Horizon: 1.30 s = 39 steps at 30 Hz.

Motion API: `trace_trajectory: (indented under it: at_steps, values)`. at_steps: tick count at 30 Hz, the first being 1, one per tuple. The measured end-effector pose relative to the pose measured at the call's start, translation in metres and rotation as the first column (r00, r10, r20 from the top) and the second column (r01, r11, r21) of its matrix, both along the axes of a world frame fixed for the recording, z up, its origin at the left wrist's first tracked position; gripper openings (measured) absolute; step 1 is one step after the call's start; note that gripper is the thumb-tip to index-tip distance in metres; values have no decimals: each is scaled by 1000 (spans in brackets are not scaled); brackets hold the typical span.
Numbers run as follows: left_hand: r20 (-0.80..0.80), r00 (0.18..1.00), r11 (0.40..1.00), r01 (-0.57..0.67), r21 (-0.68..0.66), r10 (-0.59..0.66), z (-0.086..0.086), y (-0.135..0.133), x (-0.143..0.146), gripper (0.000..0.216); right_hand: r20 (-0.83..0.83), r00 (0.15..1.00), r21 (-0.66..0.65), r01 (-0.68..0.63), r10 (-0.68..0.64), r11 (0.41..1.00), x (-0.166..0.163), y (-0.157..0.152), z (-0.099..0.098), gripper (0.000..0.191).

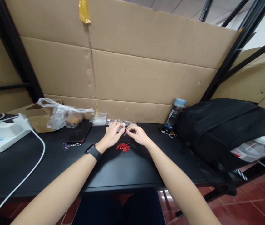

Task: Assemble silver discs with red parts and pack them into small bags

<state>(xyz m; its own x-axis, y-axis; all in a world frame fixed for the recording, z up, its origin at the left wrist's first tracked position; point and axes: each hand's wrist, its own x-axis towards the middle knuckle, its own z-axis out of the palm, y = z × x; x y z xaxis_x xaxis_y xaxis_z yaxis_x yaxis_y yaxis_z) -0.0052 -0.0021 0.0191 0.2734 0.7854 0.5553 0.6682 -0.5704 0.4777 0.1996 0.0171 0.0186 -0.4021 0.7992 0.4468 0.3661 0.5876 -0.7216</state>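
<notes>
Both hands meet over the middle of the black table (123, 175), fingertips almost touching. My left hand (114, 133), with a dark watch on its wrist, is closed in a pinch. My right hand (137, 134) pinches from the other side. Between the fingertips is something tiny, too small to make out. Just below them lies a small heap of red cord loops (123, 147). Behind the fingers, clear plastic packets (130, 123) with red bits in them lie along the cardboard wall, partly hidden by my hands.
A black phone or tablet (79, 132) with a chain charm lies left of my hands. Behind it sits a knotted plastic bag (61, 115). Further left is a white power strip (8, 132) with a cable. To the right stand a bottle (174, 114) and a black backpack (216, 131).
</notes>
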Motion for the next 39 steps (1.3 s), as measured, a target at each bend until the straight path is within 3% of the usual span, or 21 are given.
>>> trace_trajectory:
  at_steps: [5, 10, 21, 31, 39]
  values:
    - [-70, 997, 999, 24, 22, -22, -1, 0, -2, 50, 26, 1000, 23, 16, -16, 1000, 1, 0, 0, 11]
    - [-136, 991, 1000, 9, 1, -9, -3, 5, -4, 40, 56, 998, 55, 26, -29, 998, 1, 1, -1, 8]
    - [-209, 978, 999, 5, -34, -12, -12, 12, -9, 39, 69, 996, 68, 46, -51, 997, 1, -3, 4, 8]
    - [-251, 967, 996, 16, -92, -39, -25, 17, -11, 39, 238, 961, 232, 85, -141, 969, 6, 11, -14, 8]
    - [-326, 943, 989, 21, -146, -68, -32, 19, -11, 42, 315, 932, 252, 101, -181, 962, 5, 11, -19, 8]
